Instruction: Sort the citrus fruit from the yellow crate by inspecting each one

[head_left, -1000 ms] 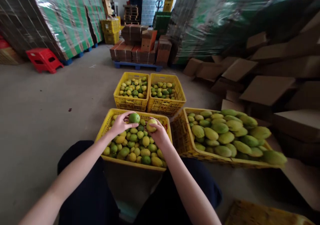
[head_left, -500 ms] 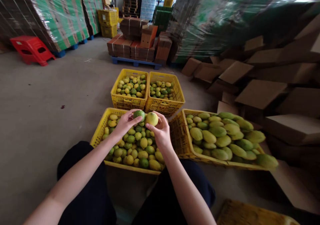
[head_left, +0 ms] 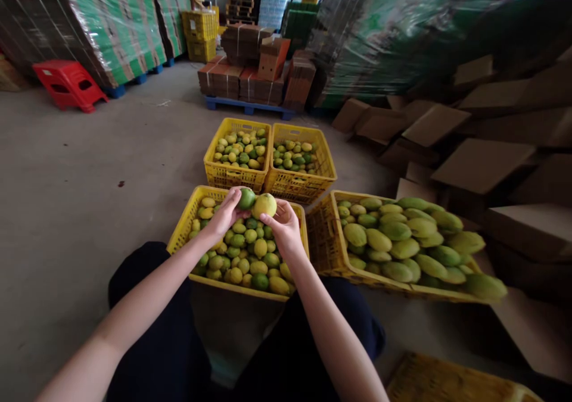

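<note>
My left hand (head_left: pixel 229 212) is closed on a green lemon (head_left: pixel 246 198). Beside it my right hand (head_left: pixel 285 223) grips a yellow lemon (head_left: pixel 265 205) between thumb and fingers. The two fruits are held side by side, almost touching, above the near yellow crate (head_left: pixel 241 292). Inside that crate lie many green and yellow lemons (head_left: pixel 260 248), partly hidden by my hands and forearms.
Two yellow crates (head_left: pixel 301 183) of lemons stand just beyond. To the right, another crate (head_left: pixel 344 274) is heaped with larger green-yellow fruit (head_left: pixel 395 231). Cardboard boxes (head_left: pixel 482 167) pile up farther right. A red stool (head_left: pixel 69 85) and a loaded blue pallet (head_left: pixel 248 109) are behind.
My right hand has turned the yellow lemon slightly, and the left fingers have shifted around the green one. The whole scene sits a little farther right and higher as the view moved.
</note>
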Demonstrator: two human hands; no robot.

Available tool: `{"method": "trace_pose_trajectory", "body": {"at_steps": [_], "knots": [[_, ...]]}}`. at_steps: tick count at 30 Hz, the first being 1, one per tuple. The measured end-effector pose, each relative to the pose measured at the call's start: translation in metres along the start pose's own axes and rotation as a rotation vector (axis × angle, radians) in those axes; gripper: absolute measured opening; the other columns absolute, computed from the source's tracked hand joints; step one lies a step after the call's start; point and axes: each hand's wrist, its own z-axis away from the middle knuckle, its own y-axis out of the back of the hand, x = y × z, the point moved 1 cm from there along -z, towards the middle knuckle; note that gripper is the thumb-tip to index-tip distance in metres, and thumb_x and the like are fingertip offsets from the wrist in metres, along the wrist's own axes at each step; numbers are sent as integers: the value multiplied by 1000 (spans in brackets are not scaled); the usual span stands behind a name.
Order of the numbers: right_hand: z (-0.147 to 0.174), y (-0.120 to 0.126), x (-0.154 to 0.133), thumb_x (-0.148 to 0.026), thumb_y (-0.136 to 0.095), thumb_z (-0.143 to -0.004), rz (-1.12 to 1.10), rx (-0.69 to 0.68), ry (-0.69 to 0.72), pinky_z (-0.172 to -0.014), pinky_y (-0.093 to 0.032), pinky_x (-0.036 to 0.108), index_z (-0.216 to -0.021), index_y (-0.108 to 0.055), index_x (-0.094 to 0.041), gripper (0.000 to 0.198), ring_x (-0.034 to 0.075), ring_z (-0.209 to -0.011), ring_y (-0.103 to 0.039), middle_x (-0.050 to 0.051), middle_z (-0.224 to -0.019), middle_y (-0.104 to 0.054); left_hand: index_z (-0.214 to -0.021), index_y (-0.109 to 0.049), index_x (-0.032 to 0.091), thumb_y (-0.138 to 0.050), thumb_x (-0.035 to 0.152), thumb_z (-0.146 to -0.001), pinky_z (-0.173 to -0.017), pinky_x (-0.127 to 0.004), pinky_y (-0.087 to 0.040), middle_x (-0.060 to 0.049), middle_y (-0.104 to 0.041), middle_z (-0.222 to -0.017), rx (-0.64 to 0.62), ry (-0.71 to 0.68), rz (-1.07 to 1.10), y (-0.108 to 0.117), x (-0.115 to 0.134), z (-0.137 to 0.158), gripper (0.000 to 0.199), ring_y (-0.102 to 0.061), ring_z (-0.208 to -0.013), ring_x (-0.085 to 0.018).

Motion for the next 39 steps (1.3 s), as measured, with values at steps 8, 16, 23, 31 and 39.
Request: {"method": "trace_pose_trajectory", "body": {"at_steps": [8, 16, 23, 31, 39], "knots": [[-1, -5, 7, -29, -88, -57, -95, -29, -120, -83, -53, 30, -93, -71, -24, 39, 16, -83, -67, -2, -92, -73, -107, -54, 19, -78, 56, -70, -53, -23, -42, 1, -59, -83, 108, -34, -77, 8, 3, 3, 58, -51, -58, -8], [-7, 1, 7, -33, -88, -60, -225, -7, -132, -73, -58, 26, -85, -74, -24, 30, 14, -74, -69, -2, -86, -76, -101, -60, 19, -79, 57, -68, -82, -30, -49, -5, -65, -99, 129, -70, -187, 8, 6, 4, 54, -61, -90, -18], [-11, 9, 3, -31, -82, -67, -263, -31, -179, -80, -60, 31, -100, -74, -26, 34, 15, -76, -73, -2, -97, -77, -109, -66, 17, -82, 52, -67, -96, -36, -46, -9, -69, -109, 108, -22, -76, 10, 12, 1, 57, -61, -108, -24], [-11, 7, -3, -31, -88, -59, -298, 18, -210, -71, -61, 20, -92, -74, -21, 37, 13, -67, -74, -1, -89, -79, -95, -70, 14, -83, 39, -70, -93, -39, -52, -8, -72, -97, 83, 94, 83, 11, 12, 2, 38, -67, -91, -21], [-14, 12, 3, -39, -90, -57, -267, -50, -273, -60, -61, 19, -84, -69, -22, 39, 14, -60, -73, -1, -74, -77, -89, -69, 15, -86, 50, -63, -78, -31, -55, -5, -72, -83, 44, 200, 14, 13, 8, 2, 46, -65, -66, -14]]}}
